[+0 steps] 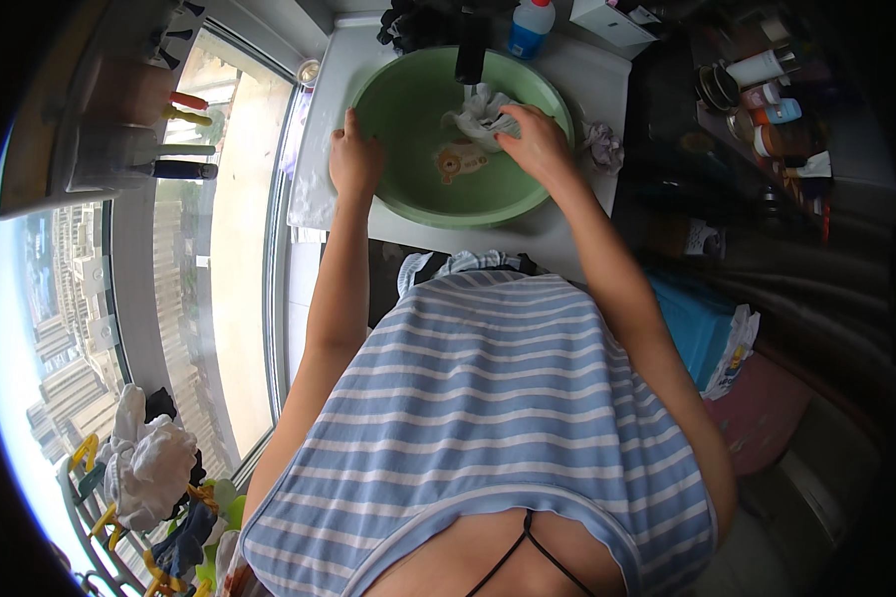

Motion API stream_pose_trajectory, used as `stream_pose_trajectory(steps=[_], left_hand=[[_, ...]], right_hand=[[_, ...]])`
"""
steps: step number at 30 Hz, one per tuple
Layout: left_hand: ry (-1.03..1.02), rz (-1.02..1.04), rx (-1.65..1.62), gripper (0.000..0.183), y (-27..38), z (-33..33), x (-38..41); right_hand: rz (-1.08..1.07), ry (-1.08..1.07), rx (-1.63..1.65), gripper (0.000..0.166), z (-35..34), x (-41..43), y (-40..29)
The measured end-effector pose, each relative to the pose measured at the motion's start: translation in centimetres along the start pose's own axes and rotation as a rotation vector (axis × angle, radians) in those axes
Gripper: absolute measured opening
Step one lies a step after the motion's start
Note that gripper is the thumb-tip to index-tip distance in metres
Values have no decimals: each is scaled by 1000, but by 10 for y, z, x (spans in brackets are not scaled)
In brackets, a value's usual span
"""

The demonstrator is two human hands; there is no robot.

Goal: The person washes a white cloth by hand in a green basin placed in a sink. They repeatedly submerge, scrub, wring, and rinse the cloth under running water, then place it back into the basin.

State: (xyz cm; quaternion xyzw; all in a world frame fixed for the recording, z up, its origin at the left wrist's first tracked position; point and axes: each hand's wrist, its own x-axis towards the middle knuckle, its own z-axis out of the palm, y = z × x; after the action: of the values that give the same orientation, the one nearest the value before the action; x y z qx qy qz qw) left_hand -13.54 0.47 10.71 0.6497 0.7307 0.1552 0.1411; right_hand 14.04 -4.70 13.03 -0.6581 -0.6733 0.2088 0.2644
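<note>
A round green plastic basin (411, 149) stands on a white sink counter (597, 82), beneath a black faucet (472, 56). My left hand (356, 155) grips the basin's left rim, thumb side toward the inside. Over the basin's right part, my right hand (536, 140) has its fingers on a crumpled white cloth (484, 116), which lies under the faucet's outlet. A pale stream seems to come down from the outlet onto the cloth. On the basin's floor a bear sticker (452, 160) shows.
A crumpled lilac cloth (603, 147) lies right of the basin. Behind stand a bottle of blue liquid (530, 30) and dark cloth (418, 26). Toiletries (776, 112) line a shelf at right. A window (231, 186) runs along the left, above hanging laundry (149, 470).
</note>
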Motion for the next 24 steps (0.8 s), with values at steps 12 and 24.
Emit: stream_pose_trajectory(steps=[12, 24], left_hand=[[117, 66, 147, 53, 7, -5, -7], [-755, -322, -1067, 47, 69, -5, 1]], right_hand=[[157, -556, -7, 48, 65, 50, 32], [-232, -91, 379, 26, 13, -9, -43]])
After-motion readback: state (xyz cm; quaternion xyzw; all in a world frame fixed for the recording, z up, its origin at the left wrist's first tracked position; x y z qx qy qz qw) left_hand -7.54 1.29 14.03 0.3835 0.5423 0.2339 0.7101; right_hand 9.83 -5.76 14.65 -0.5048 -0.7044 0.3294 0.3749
